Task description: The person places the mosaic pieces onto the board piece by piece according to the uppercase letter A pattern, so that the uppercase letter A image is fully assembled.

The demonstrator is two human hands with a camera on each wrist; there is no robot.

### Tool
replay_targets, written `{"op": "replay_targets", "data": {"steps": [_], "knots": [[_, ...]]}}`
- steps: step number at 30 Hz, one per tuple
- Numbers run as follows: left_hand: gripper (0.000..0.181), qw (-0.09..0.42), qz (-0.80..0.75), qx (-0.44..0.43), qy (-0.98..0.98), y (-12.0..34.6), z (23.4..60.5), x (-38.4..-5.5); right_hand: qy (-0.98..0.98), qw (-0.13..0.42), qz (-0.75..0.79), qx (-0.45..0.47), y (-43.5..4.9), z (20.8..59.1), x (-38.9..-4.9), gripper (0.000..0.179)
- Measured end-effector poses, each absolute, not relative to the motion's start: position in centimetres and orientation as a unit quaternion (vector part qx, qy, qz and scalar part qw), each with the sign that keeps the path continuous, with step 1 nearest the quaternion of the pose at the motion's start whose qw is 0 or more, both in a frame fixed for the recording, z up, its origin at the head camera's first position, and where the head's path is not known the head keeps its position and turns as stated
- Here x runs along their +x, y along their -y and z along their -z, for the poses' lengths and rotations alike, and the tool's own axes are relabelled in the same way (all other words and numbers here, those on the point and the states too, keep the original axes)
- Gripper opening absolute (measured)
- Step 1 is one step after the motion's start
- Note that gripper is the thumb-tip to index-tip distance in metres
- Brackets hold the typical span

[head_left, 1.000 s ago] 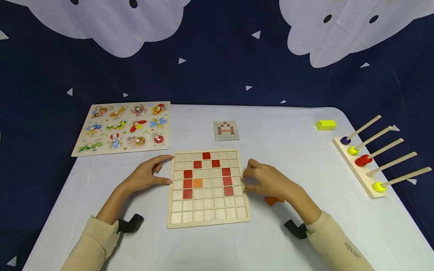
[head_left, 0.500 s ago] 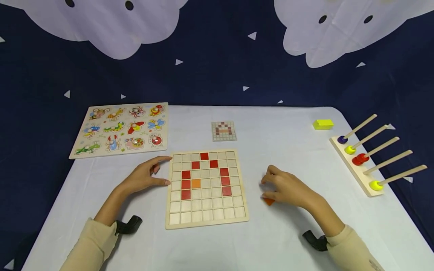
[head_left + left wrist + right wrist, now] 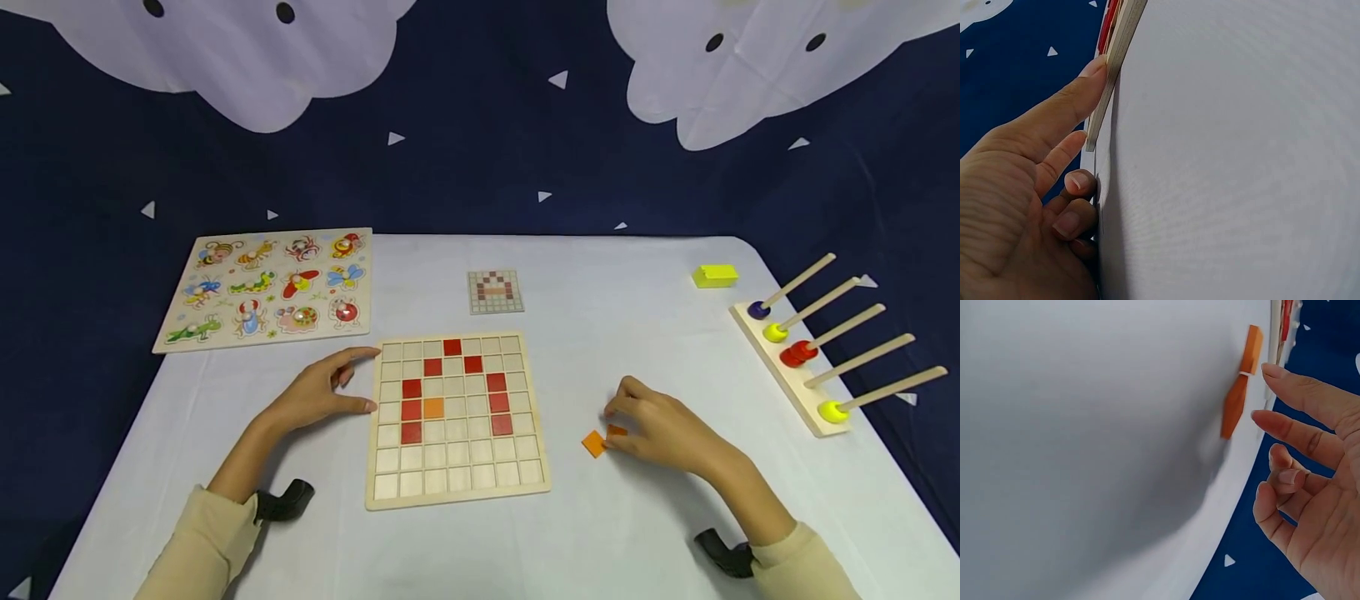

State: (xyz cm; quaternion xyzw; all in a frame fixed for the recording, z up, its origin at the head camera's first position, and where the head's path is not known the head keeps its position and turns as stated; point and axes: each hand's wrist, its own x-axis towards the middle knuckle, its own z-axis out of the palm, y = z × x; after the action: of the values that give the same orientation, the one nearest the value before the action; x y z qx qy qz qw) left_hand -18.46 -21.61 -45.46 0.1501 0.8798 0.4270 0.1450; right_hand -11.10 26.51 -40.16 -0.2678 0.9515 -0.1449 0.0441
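A wooden grid board (image 3: 457, 504) lies in front of me, with several red tiles (image 3: 411, 410) set in an arch and one orange tile (image 3: 433, 407) inside it. My left hand (image 3: 318, 390) rests at the board's left edge. In the left wrist view its thumb (image 3: 1066, 112) touches the board's side, while the other fingers curl loosely. To the right of the board, my right hand (image 3: 663, 425) hovers over two loose orange tiles (image 3: 593, 444). The right wrist view has its thumb and index finger spread beside those orange tiles (image 3: 1234, 406), nothing between them.
A small pattern card (image 3: 496, 291) lies behind the board. An insect peg puzzle (image 3: 262, 287) is at the back left. On the right stand a peg rack (image 3: 787, 367) with coloured beads and a yellow block (image 3: 715, 276). A dark blue cloth (image 3: 480, 167) hangs behind the table.
My right hand has moved from the board's right edge rightward to the loose orange tiles, uncovering them. My left hand stays at the board's left edge.
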Motion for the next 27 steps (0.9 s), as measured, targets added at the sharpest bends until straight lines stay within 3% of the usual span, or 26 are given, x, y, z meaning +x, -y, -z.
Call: {"op": "replay_targets", "data": {"steps": [27], "knots": [[0.079, 0.144, -0.428, 0.149, -0.880, 21.6, 45.4, -18.5, -0.945, 0.009, 0.138, -0.295, -26.4, 41.2, -11.4, 0.020]]}}
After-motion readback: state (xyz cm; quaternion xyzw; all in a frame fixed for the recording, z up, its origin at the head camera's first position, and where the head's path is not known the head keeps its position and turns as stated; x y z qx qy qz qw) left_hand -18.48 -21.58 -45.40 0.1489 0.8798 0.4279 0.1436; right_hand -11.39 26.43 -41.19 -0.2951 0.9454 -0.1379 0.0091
